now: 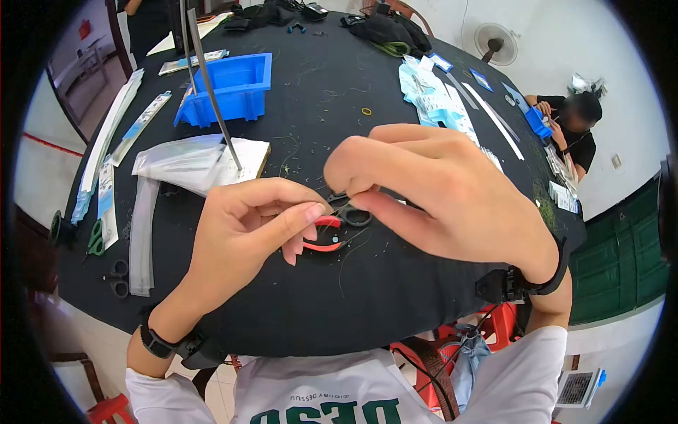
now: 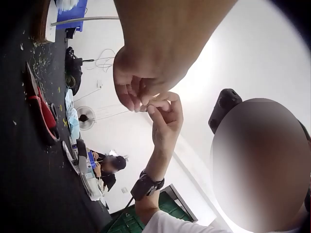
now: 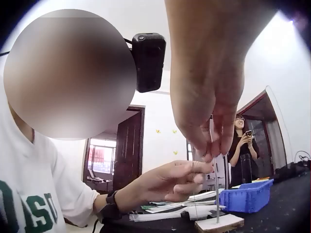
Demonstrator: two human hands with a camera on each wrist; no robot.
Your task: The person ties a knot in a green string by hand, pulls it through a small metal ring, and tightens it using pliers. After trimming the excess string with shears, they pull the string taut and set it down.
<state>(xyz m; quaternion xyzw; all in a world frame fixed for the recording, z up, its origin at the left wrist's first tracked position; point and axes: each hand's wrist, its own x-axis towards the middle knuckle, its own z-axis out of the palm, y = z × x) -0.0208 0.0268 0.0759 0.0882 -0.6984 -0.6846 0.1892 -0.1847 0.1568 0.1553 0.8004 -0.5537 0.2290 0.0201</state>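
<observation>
Both hands meet above the black table, fingertips close together. My left hand [image 1: 247,222] pinches a thin line between thumb and forefinger, the other fingers curled loosely. Slightly higher, my right hand [image 1: 445,187] has its thumb and forefinger pressed together at the same fine strand; in the left wrist view its fingertips nearly meet the left ones. A loose length of the thin line [image 1: 342,274] shows below the hands. Beneath them lie pliers with red handles [image 1: 325,247] and black-handled scissors [image 1: 358,218], partly covered by the fingers.
A white board [image 1: 251,155] with upright metal rods stands left of centre, clear plastic sleeves [image 1: 176,162] against it. Behind is a blue bin [image 1: 247,88]. Green scissors [image 1: 96,240] lie at left, pale blue packets [image 1: 431,92] at back right. Another person [image 1: 583,116] sits at the right.
</observation>
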